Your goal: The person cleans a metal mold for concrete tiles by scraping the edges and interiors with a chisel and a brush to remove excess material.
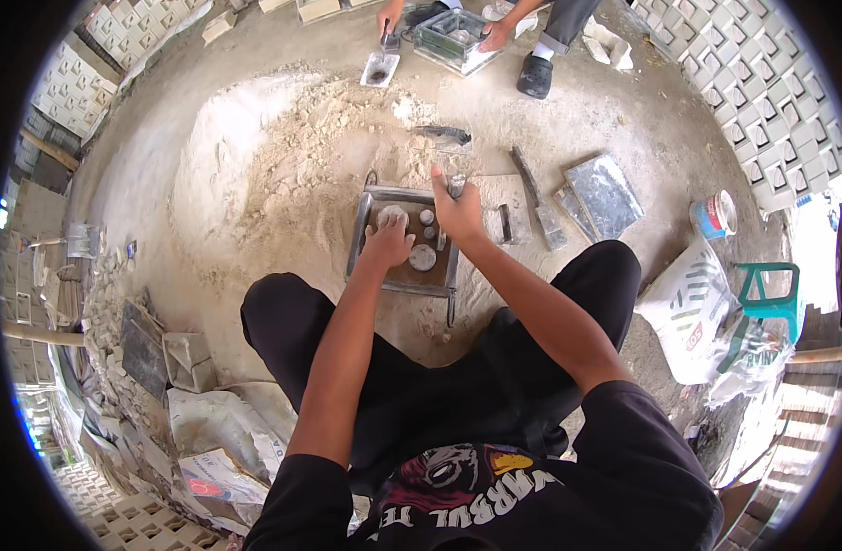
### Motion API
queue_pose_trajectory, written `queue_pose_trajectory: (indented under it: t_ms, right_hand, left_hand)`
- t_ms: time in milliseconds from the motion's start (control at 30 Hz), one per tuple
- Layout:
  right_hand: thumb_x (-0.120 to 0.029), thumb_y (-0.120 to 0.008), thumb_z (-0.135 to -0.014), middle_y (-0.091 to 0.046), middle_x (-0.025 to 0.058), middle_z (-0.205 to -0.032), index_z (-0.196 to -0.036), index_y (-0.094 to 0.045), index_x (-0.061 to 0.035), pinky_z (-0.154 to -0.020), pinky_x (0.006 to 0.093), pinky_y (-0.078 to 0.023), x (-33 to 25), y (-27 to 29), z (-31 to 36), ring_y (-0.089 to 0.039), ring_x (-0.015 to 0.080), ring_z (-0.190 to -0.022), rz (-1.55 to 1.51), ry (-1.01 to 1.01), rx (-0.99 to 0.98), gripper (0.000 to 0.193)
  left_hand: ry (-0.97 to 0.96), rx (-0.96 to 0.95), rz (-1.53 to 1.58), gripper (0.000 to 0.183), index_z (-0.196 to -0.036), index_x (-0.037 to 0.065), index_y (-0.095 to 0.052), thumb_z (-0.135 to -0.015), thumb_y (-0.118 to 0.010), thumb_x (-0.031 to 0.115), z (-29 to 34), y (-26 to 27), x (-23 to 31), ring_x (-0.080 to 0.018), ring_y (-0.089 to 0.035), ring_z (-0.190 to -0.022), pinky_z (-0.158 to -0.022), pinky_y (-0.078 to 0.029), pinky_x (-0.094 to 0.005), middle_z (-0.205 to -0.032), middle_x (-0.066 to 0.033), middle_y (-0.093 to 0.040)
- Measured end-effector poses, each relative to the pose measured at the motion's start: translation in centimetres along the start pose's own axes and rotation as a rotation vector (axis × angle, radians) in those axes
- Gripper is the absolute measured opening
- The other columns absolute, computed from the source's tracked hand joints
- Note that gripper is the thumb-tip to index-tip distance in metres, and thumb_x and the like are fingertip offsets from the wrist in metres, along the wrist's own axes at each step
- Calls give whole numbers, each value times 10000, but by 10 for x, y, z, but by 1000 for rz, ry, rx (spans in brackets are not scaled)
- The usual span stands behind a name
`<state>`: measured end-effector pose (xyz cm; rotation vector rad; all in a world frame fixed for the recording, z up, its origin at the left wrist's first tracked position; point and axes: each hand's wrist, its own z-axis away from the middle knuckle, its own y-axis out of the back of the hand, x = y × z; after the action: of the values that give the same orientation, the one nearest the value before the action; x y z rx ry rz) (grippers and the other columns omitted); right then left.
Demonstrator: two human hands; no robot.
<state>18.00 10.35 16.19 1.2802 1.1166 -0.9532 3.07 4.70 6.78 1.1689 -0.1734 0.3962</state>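
Observation:
A dark rectangular mold frame (408, 194) lies on the dusty ground between my knees, with handle-like rods at two corners. Inside it are brown material and several pale round pieces; the largest bare one, a disc (423, 258), sits near the front. My left hand (389, 244) reaches into the frame, fingers stretched out onto a whitish round piece (392, 215). Over the frame's right side, my right hand (459, 213) is closed round the handle of a trowel (456, 186), thumb pointing up. Most of the trowel's lower part is hidden by the hand.
Loose pale powder (246, 138) spreads behind the frame. To the right lie a float (505, 223), a long-handled scraper (536, 197) and grey slabs (606, 195), with a paint bucket (713, 216), sack (689, 312) and green stool (770, 292) beyond. Another person handles a clear box (453, 44) ahead.

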Motion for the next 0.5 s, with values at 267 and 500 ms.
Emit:
queue_pose_trajectory:
  t_ms: [267, 500]
  right_hand:
    - [-388, -578, -937, -550, 129, -527, -650, -572, 30, -495, 380, -408, -7, 9, 17, -488, 152, -483, 65, -6, 12, 507]
    - [-439, -623, -899, -583, 149, -560, -658, -597, 33, -545, 402, -437, 11, 9, 8, -547, 194, -534, 99, -16, 75, 530]
  left_hand:
    - [57, 50, -7, 636, -1469, 87, -286, -940, -473, 388, -2, -17, -36, -292, -164, -1453, -1135, -174, -582, -1561, -151, -197]
    - [165, 64, 81, 696, -1472, 65, -270, -918, -511, 411, 3, -10, -39, -330, -147, -1452, -1131, -183, -583, -1565, -182, -158]
